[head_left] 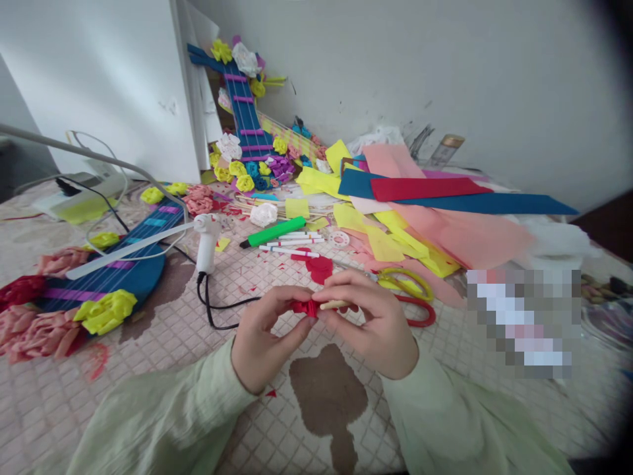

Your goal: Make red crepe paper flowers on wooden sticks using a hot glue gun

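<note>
My left hand (270, 330) pinches a small bunched piece of red crepe paper (310, 308) between thumb and fingers, above the middle of the table. My right hand (373, 323) is closed on a short pale stick (332, 305) whose tip meets the red paper. Its fingertips also touch that paper, and the rest of the stick is hidden by my fingers. Just beyond my hands lie a red paper scrap (319, 269) and scissors with yellow and red handles (420, 320). A white glue gun (206, 245) stands to the left, its black cord running toward my left hand.
A blue paper guitar (143, 274) with paper flowers lies at left; another blue guitar (242, 112) leans at the back. Crepe paper strips (445, 231) are heaped at right. A green marker (274, 232) and several white pens (291, 251) lie mid-table. A power strip (84, 198) sits far left.
</note>
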Motion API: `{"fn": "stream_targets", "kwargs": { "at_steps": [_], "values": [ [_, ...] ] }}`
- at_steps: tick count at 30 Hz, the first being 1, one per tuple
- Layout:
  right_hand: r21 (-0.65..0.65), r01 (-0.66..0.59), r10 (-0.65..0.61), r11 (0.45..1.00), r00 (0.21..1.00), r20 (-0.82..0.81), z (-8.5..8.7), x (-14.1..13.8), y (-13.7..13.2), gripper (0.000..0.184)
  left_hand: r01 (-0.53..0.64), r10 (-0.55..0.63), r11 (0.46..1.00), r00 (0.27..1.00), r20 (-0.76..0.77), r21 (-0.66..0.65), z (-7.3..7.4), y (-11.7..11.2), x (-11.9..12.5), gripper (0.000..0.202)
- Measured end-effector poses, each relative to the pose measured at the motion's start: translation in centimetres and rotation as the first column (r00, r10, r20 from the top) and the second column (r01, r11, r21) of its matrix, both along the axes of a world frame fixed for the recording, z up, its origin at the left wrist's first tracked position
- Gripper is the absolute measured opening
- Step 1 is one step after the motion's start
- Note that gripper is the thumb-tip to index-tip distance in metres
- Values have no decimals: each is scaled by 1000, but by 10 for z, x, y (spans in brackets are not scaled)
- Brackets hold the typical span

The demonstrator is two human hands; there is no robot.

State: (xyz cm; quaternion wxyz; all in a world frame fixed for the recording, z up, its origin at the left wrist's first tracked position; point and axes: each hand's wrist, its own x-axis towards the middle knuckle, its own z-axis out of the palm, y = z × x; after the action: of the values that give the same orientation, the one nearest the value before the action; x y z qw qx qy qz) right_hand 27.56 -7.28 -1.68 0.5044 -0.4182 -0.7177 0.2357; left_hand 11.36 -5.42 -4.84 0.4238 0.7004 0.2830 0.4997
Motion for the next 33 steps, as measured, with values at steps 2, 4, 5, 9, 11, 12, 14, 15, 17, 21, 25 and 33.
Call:
{"fn": "stream_targets", "kwargs": {
  "at_steps": [2, 4, 5, 9, 11, 12, 14, 15, 17, 21, 25, 33],
  "values": [
    [5, -9, 9, 1000, 1000, 0, -1, 0, 0, 18, 1, -1, 1000, 1000, -3, 3, 1, -1, 0, 32],
    [7, -18, 18, 1000, 1000, -4, -1, 1, 0, 18, -2, 2, 1000, 1000, 1, -3, 1, -1, 0, 32],
    [7, -21, 21, 1000, 1000, -8, -1, 1, -1, 18, -4, 4, 1000, 1000, 3, -8, 1, -1, 0, 32],
    [5, -30, 30, 1000, 999, -12, -1, 0, -1, 16, -7, 7, 1000, 1000, 5, -30, 1, -2, 0, 31],
    [8, -35, 35, 999, 999, -8, 0, 0, 0, 15, -8, 8, 999, 1000, 14, -41, 1, -2, 0, 29],
    [8, -39, 39, 999, 999, -3, 1, 1, 0, 14, -3, 4, 999, 1000, 20, -46, 2, -2, 0, 28],
    [2, -54, 54, 999, 998, 9, 2, 2, 0, 12, 33, -31, 997, 999, 27, -66, 4, -2, 0, 26],
    [-11, -73, 73, 997, 997, 17, 2, 3, 1, 11, 61, -59, 994, 998, 27, -89, 5, -1, 0, 25],
    [-51, -131, 133, 990, 990, 40, 4, 6, 2, 10, 137, -135, 976, 991, 26, -171, 7, 0, 0, 22],
    [-153, -279, 290, 948, 956, 53, 6, 13, 4, 8, 321, -317, 858, 945, 77, -402, 11, 2, 1, 23],
    [-265, -378, 386, 887, 922, -23, 6, 15, 6, 7, 454, -419, 689, 885, 201, -565, 17, 3, 0, 27],
    [-355, -426, 436, 832, 898, -54, 4, 18, 9, 8, 481, -462, 557, 857, 228, -677, 21, 7, 0, 24]
  ]
}}
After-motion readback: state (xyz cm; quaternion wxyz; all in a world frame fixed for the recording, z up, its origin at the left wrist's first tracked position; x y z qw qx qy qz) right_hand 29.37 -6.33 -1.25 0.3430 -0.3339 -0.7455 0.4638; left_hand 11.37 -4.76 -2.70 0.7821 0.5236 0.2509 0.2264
